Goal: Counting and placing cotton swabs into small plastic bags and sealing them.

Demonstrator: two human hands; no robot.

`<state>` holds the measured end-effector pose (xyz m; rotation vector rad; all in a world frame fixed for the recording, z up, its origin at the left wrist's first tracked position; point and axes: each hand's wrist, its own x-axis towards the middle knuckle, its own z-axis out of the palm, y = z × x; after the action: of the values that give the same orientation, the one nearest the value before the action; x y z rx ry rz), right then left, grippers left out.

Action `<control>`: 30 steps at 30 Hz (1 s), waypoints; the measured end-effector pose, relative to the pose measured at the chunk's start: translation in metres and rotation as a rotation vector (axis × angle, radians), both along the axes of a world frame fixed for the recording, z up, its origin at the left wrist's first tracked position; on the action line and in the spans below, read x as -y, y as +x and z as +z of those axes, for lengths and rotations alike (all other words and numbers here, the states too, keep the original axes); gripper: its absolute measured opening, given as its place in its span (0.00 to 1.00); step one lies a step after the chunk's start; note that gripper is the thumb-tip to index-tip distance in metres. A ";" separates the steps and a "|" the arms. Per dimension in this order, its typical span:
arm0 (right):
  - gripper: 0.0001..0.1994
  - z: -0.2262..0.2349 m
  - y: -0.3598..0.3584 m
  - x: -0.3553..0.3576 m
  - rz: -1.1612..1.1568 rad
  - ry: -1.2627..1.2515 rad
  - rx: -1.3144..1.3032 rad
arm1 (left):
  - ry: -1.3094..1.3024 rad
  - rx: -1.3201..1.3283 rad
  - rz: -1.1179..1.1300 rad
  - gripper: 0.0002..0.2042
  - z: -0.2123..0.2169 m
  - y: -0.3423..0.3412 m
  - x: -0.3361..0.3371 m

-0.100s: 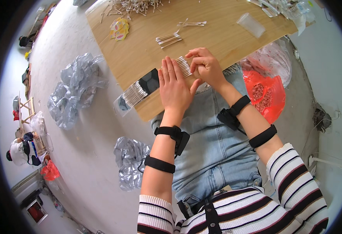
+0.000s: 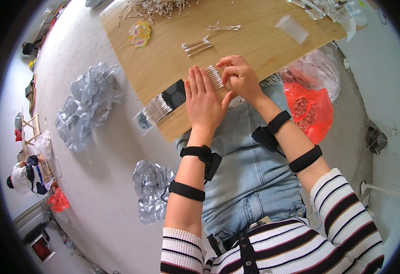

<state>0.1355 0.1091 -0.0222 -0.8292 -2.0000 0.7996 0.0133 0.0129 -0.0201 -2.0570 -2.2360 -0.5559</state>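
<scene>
Both hands at the board's [image 2: 264, 50] near edge: my left hand [image 2: 203, 101] lies flat, fingers straight, against a row of cotton swabs [image 2: 214, 76], right hand [image 2: 239, 76] curled pinching them; light, roll-prone, best gripped mid-stick.

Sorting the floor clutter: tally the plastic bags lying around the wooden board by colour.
Silver crinkled bags: 2, the large one left of the wooden board and the small one by the left forearm
Red bags: 2, a big one and a small one
Clear bag: 1
Total: 5
</scene>
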 end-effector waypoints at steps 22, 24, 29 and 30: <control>0.08 0.000 -0.002 0.000 -0.026 -0.017 -0.007 | 0.009 0.011 0.002 0.47 -0.002 -0.001 -0.001; 0.08 -0.001 -0.003 0.000 -0.077 -0.051 -0.069 | 0.009 0.002 0.007 0.48 -0.002 0.000 -0.001; 0.09 -0.001 -0.003 0.000 -0.100 -0.005 -0.041 | 0.007 0.004 0.005 0.48 -0.001 0.000 -0.001; 0.09 -0.002 -0.003 0.000 -0.100 -0.005 -0.041 | 0.010 0.002 0.005 0.48 -0.001 0.000 -0.001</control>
<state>0.1324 0.1095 -0.0237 -0.9015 -1.9060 0.7583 0.0131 0.0138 -0.0213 -2.0469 -2.2339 -0.5685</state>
